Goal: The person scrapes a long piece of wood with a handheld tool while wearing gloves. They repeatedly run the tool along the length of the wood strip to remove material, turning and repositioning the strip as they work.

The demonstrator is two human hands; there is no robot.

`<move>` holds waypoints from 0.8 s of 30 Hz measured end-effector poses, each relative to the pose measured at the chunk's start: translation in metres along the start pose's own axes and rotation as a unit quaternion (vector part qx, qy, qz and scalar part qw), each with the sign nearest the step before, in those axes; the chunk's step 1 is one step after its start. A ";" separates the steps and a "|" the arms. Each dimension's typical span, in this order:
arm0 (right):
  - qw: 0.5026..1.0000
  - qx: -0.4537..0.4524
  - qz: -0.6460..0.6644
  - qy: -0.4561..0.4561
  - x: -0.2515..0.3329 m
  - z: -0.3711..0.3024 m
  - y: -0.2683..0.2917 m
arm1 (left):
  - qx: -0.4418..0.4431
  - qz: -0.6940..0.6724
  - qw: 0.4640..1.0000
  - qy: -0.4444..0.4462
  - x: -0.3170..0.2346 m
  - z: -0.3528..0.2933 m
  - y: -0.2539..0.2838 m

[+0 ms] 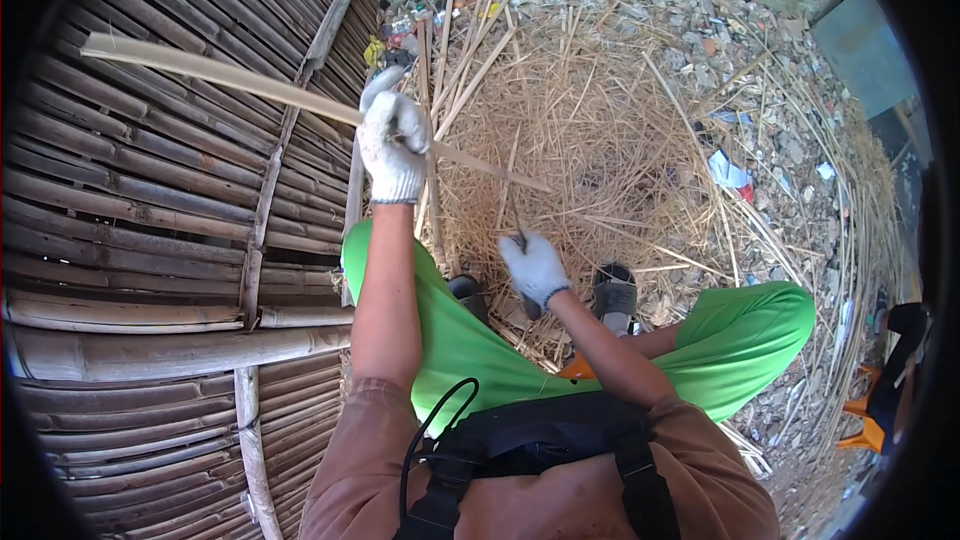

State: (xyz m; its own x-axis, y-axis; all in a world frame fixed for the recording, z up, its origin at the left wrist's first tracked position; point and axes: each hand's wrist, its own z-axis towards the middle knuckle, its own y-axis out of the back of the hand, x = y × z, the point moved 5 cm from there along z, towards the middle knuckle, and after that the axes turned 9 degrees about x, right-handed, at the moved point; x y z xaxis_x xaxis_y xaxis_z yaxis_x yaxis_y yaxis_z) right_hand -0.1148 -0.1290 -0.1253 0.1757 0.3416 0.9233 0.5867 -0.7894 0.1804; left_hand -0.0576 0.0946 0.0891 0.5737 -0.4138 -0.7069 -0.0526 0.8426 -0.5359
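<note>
The gloved left hand (393, 140) has its fingers curled around a long bamboo strip (230, 77) that sticks out on both sides. The gloved right hand (535, 268) has its fingers wrapped around a thin tool (518, 230), maybe a knife, but it is hard to see. A bamboo wall (150, 170) stands close on the left. Past the hands lie dry shavings (600, 120), more strips (487, 72) and broken stones (790, 145). A dark shoe (615, 292) is near the right hand.
</note>
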 end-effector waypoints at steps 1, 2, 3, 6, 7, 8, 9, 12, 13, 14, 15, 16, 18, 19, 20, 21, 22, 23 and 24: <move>0.998 -0.015 0.026 0.049 0.027 -0.007 -0.012 | -0.001 0.031 1.000 0.000 0.004 0.000 -0.002; 0.993 -0.033 0.051 0.098 0.049 -0.013 -0.019 | -0.024 0.034 0.999 -0.002 0.006 0.000 -0.004; 0.992 -0.010 0.021 0.126 0.063 -0.015 -0.026 | -0.045 0.034 0.998 -0.006 0.008 0.000 -0.006; 0.983 -0.003 -0.158 0.089 0.078 -0.015 -0.025 | -0.161 0.015 0.986 -0.032 0.004 -0.007 0.008; 0.985 0.005 -0.166 0.038 0.065 -0.010 -0.020 | -0.182 0.022 0.982 -0.041 0.004 -0.008 0.014; 0.985 0.015 -0.174 -0.013 0.046 -0.006 -0.016 | -0.204 0.031 0.977 -0.051 0.001 -0.010 0.026; 0.987 -0.025 -0.155 -0.015 -0.004 0.008 -0.008 | -0.222 0.033 0.973 -0.058 0.005 -0.009 0.033; 0.988 -0.024 -0.091 -0.119 -0.139 0.028 0.040 | -0.232 0.006 0.972 -0.043 0.006 -0.008 0.041; 0.988 -0.012 -0.097 -0.120 -0.140 0.032 0.043 | -0.219 0.010 0.974 -0.047 0.006 -0.005 0.043; 0.986 0.003 -0.103 -0.132 -0.144 0.030 0.047 | -0.186 0.019 0.981 -0.056 0.005 -0.007 0.037; 0.984 0.018 -0.110 -0.143 -0.148 0.029 0.052 | -0.175 0.041 0.982 -0.060 0.004 -0.003 0.033; 0.987 0.020 -0.046 -0.150 -0.125 0.024 0.038 | -0.167 0.032 0.984 -0.047 0.005 -0.007 0.033; 0.999 0.021 0.005 -0.031 -0.084 0.029 0.014 | -0.128 -0.004 0.991 -0.035 0.009 0.002 0.028; 0.999 0.014 -0.034 0.004 -0.050 0.027 0.003 | -0.146 0.014 0.989 -0.038 0.008 0.002 0.031; 0.997 0.007 -0.071 0.039 -0.020 0.021 -0.001 | -0.128 0.018 0.991 -0.041 0.004 0.001 0.036; 0.994 0.007 -0.107 0.025 -0.017 0.017 0.000 | -0.109 0.019 0.993 -0.043 0.002 0.001 0.039; 0.990 0.006 -0.143 0.013 -0.015 0.014 0.002 | -0.120 0.029 0.992 -0.042 0.002 -0.001 0.041; 0.983 0.000 -0.181 0.005 -0.012 0.012 0.010 | -0.126 0.034 0.990 -0.045 0.001 -0.001 0.041; 0.983 -0.002 -0.181 0.004 -0.052 0.019 0.014 | -0.130 0.034 0.990 -0.038 0.001 -0.003 0.047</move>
State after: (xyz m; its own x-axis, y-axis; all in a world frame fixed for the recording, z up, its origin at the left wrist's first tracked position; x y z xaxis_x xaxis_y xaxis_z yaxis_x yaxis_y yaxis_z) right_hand -0.1004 -0.1479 -0.1768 -0.0511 0.5963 0.8011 0.6058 -0.6192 0.4995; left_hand -0.0616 0.1327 0.0620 0.6210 -0.3231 -0.7141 -0.2969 0.7462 -0.5958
